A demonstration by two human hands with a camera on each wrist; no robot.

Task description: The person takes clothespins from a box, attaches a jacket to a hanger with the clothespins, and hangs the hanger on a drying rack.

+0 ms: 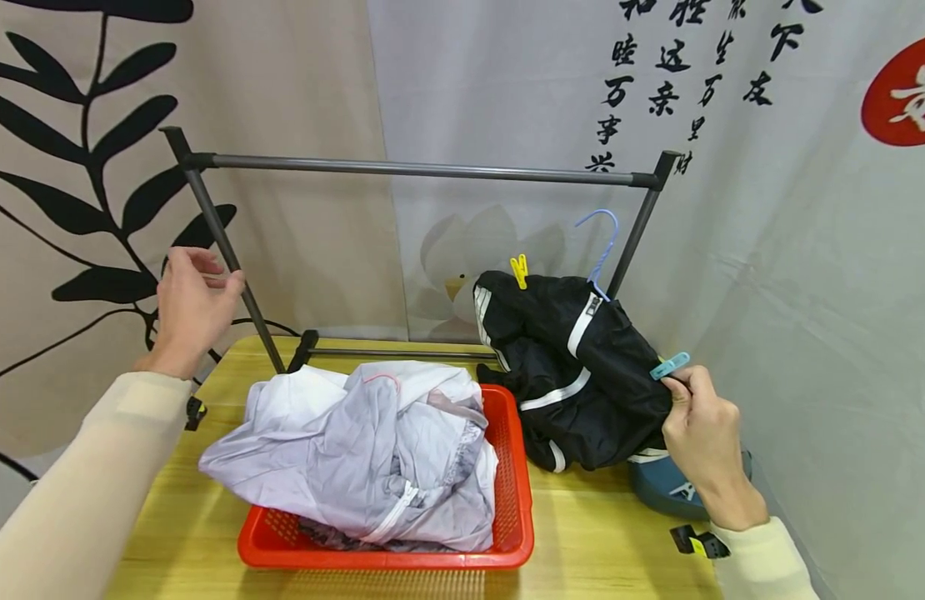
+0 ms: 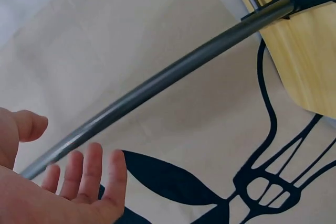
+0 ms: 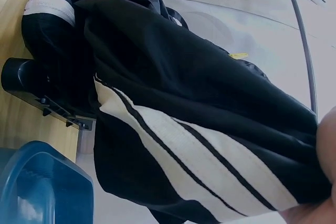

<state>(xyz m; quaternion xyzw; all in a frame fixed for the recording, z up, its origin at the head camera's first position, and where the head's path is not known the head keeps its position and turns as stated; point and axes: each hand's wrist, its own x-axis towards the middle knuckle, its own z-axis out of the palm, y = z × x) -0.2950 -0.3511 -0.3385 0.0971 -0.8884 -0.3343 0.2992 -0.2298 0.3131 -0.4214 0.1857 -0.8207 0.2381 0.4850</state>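
Observation:
My right hand (image 1: 702,433) pinches the edge of a black jacket (image 1: 612,392) with white stripes, beside a light-blue clothespin (image 1: 670,365) clipped there. A yellow clothespin (image 1: 518,271) grips its other end. From the jacket's top sticks up a blue hanger (image 1: 605,242), its hook below the rack's top rail (image 1: 432,169). In the right wrist view the jacket's striped side (image 3: 199,150) stretches from the fingers. By the left post (image 1: 226,250) of the rack, my left hand (image 1: 196,300) is raised and holds nothing; its fingers (image 2: 92,169) are loosely bent.
On the wooden table (image 1: 582,533) sits a red basket (image 1: 387,558) heaped with pale grey-lilac clothes (image 1: 342,450). A blue bin (image 1: 661,487) with clothespins stands at the right, partly behind my right hand. A printed curtain (image 1: 462,75) hangs behind the rack.

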